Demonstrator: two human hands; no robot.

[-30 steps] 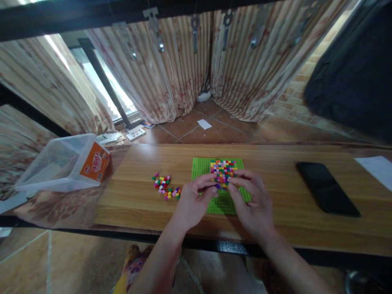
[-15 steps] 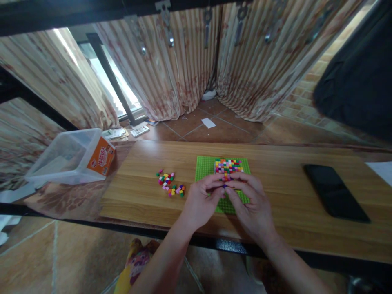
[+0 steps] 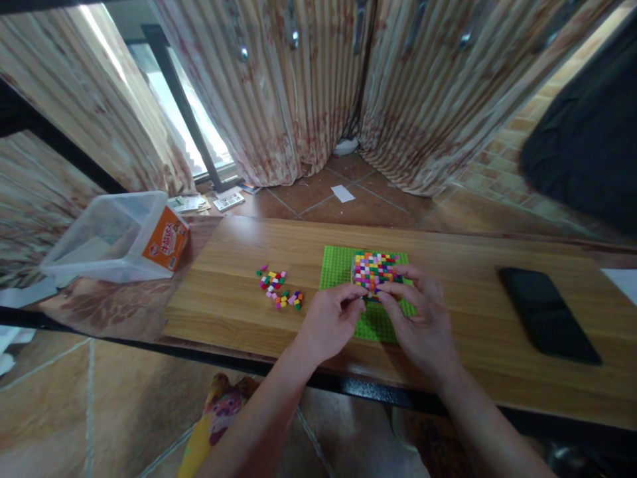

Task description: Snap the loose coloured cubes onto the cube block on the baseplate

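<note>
A block of small multicoloured toy bricks (image 3: 373, 269) stands on a green studded baseplate (image 3: 336, 262). At the block's near left corner is my left hand (image 3: 331, 322), thumb and forefinger pinched together. Whatever lies between those fingertips is too small to name. My right hand (image 3: 423, 318) curls round the block's near right side, its fingers on the top and right edge and its thumb at the front. Both hands' fingertips nearly meet at the front edge and hide part of it. Loose bricks (image 3: 273, 281) lie scattered to the left of the baseplate.
The wooden table (image 3: 219, 292) carries a black phone-like slab (image 3: 547, 315) on the right. Past its left end is a clear plastic bin (image 3: 107, 232) with an orange label. White paper (image 3: 622, 282) shows at the far right. Curtains (image 3: 308, 99) hang behind.
My hands have drawn apart slightly, the right one shifting to the right, so more of the block's top and front shows. The view has tilted a little downward.
</note>
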